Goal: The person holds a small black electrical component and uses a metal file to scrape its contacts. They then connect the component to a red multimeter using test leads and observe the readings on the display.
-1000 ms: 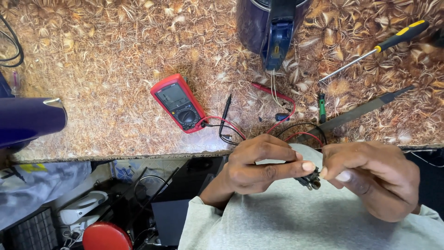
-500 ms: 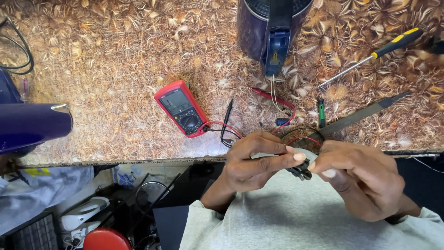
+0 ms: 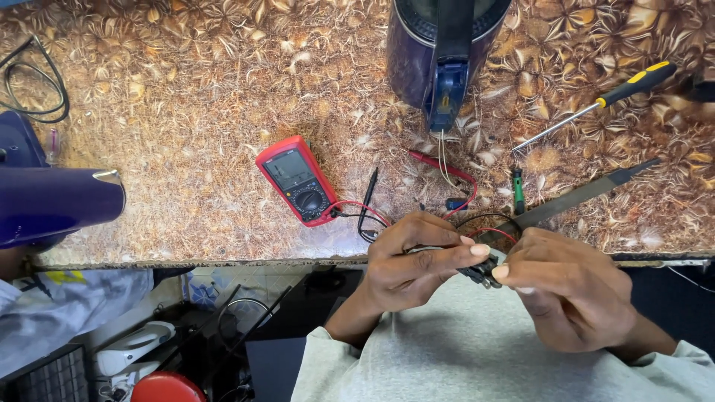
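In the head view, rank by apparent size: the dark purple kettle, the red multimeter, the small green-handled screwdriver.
1. Dark purple kettle, largest though cut off by the top edge.
2. Red multimeter.
3. Small green-handled screwdriver, smallest.
All lie on the same worktop, so distance hardly skews this.

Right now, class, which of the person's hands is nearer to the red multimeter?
Left. The left hand sits just right of the red multimeter, by its leads; the right hand lies farther right, beyond the left.

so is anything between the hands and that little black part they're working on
Nothing visible. Both the left hand and the right hand already pinch the small black part directly with their fingers, just off the worktop edge; the multimeter lies apart.
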